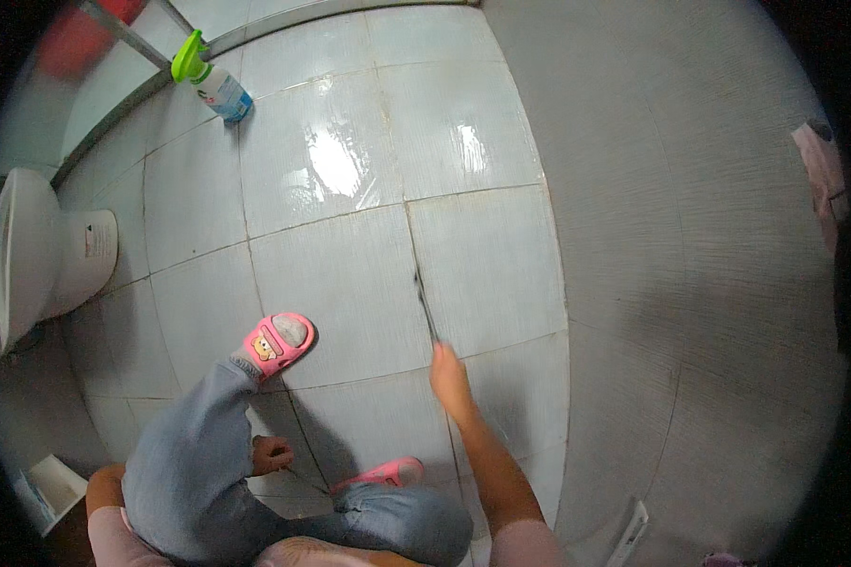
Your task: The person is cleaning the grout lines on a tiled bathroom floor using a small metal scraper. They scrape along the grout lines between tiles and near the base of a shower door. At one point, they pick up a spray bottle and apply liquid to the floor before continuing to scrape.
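- Gripping a thin dark rod-like tool, the right hand closes around its lower end; its tip meets the grout line at twelve o'clock on glossy grey tiles.
- Left hand curls loosely, empty, beside the denim knee.
- Plastic spray bottle stands far off at eleven o'clock.

Faded blue-grey jeans are worn, creased at the knees. Pink slides are seen on both feet — the left slide is marked with a small cartoon bear patch, the right slide is plain. Pale pink short sleeves are worn, and both forearms are left bare.
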Demonstrator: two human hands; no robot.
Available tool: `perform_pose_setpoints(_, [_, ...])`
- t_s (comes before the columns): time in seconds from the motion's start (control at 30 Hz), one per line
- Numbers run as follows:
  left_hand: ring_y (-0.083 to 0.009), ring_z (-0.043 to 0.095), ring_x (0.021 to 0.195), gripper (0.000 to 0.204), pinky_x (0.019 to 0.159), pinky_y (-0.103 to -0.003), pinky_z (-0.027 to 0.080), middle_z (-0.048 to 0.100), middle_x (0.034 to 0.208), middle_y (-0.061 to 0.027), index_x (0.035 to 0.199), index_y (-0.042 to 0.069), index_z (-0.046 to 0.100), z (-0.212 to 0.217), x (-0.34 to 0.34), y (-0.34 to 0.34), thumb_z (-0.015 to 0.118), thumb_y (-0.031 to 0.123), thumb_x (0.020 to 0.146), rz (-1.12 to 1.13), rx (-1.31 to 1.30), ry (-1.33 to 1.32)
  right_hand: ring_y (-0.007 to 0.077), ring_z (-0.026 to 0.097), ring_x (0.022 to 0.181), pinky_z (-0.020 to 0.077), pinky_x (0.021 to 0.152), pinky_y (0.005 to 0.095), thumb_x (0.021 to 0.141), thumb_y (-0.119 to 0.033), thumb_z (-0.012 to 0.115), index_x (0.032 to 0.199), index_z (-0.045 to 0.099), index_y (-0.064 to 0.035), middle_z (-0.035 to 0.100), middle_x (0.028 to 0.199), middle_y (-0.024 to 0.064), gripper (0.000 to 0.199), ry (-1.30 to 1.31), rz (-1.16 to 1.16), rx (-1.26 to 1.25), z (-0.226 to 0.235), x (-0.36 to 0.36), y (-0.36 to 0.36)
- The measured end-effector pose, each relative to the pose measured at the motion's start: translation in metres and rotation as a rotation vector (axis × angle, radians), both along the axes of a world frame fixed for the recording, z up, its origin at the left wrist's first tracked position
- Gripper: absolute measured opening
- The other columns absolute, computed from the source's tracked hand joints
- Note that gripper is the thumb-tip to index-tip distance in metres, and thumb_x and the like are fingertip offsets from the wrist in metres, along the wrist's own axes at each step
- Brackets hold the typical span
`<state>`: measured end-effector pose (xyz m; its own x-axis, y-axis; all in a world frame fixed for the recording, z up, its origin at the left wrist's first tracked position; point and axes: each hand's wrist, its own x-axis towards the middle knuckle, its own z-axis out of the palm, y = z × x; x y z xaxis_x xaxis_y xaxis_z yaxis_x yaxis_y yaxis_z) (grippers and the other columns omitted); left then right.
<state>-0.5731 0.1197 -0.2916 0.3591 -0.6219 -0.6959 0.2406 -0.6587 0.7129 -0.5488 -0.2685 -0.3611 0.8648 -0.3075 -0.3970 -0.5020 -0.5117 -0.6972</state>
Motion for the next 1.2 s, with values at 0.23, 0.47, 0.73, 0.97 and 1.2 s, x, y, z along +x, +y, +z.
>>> perform_pose_setpoints(0.23, [-0.0215, 0.051, 0.062, 0.020, 0.064, -0.039, 0.048, 0.045, 0.061, -0.0088, 0.073, 0.005, 0.052, 0.003, -0.004, 0.000, 0.053, 0.023, 0.083, -0.012, -0.002, 0.051, 0.0423, 0.053, 0.078, 0.0436, 0.064, 0.0472, 0.088, -0.024, 0.033, 0.085, 0.050, 0.0002, 0.056, 0.082, 0.0247, 0.030, -0.007, 0.053, -0.147, -0.026, 0.118, -0.022])
perform_pose_setpoints(0.47, [-0.0195, 0.048, 0.059, 0.023, 0.064, -0.038, 0.048, 0.040, 0.059, -0.0083, 0.072, 0.006, 0.048, 0.014, -0.004, 0.000, 0.051, 0.025, 0.084, -0.003, 0.026, 0.138, 0.0404, 0.056, 0.065, 0.0446, 0.055, 0.0450, 0.088, -0.023, 0.036, 0.083, 0.050, 0.0024, 0.056, 0.068, 0.0241, 0.029, 0.164, -0.015, -0.089, 0.001, 0.013, -0.003])
perform_pose_setpoints(0.73, [-0.0168, 0.043, 0.055, 0.027, 0.065, -0.037, 0.047, 0.034, 0.057, -0.0076, 0.068, 0.007, 0.041, -0.012, -0.007, 0.016, 0.049, 0.026, 0.086, -0.014, 0.019, 0.149, 0.0416, 0.055, 0.067, 0.0430, 0.057, 0.0479, 0.090, -0.028, 0.030, 0.082, 0.049, 0.0016, 0.056, 0.070, 0.0243, 0.036, 0.039, 0.020, -0.089, -0.017, 0.056, 0.002])
perform_pose_setpoints(0.97, [-0.0204, 0.044, 0.057, 0.021, 0.069, -0.038, 0.044, 0.037, 0.060, -0.0089, 0.070, 0.006, 0.042, 0.033, 0.026, -0.008, 0.050, 0.021, 0.084, -0.258, 0.054, -0.062, 0.0401, 0.055, 0.067, 0.0420, 0.057, 0.0475, 0.088, -0.022, 0.038, 0.083, 0.049, 0.0000, 0.055, 0.069, 0.0242, 0.025, 0.099, -0.220, -0.098, 0.019, -0.131, 0.035])
perform_pose_setpoints(1.2, [-0.0230, 0.047, 0.061, 0.018, 0.069, -0.038, 0.043, 0.043, 0.065, -0.0103, 0.075, 0.005, 0.046, 0.059, 0.060, 0.041, 0.050, 0.020, 0.084, -0.248, 0.211, 0.027, 0.0442, 0.053, 0.062, 0.0411, 0.052, 0.0485, 0.088, -0.024, 0.038, 0.080, 0.047, 0.0008, 0.053, 0.064, 0.0254, 0.028, 0.196, -0.108, -0.156, 0.018, -0.035, 0.016])
